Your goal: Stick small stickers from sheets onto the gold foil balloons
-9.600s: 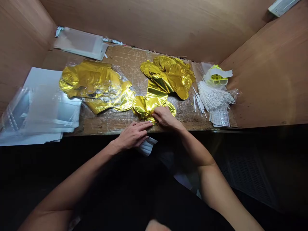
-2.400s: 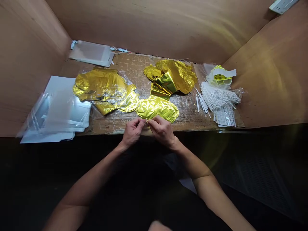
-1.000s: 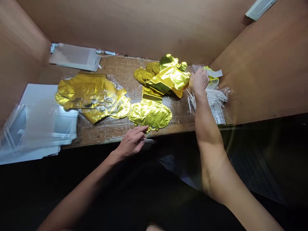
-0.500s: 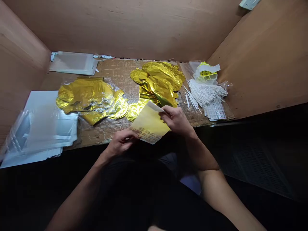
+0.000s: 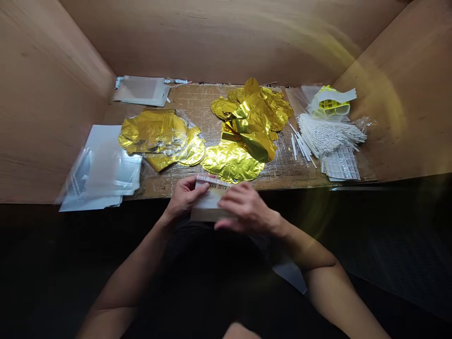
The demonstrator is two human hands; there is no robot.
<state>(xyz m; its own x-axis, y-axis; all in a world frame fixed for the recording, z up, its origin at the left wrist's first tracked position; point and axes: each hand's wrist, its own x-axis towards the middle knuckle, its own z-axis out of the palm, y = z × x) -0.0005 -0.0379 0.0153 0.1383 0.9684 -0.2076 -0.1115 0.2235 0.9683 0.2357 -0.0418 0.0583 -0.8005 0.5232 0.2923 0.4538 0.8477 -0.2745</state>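
Label sheet (image 5: pixel 207 203) | in left hand (image 5: pixel 184 197) | right hand (image 5: pixel 249 209) over right side

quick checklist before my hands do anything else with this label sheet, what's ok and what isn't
1. Left hand holding the label sheet: ok, thumb on top.
2. Right hand gripping the label sheet: cannot tell, it is blurred over it.
3. Printed marks showing: ok, near the far edge.
4. Front gold foil piece uncovered: not ok, other gold foil overlaps it.
5. White sticks all bunched: not ok, several lie loose beside the pile.
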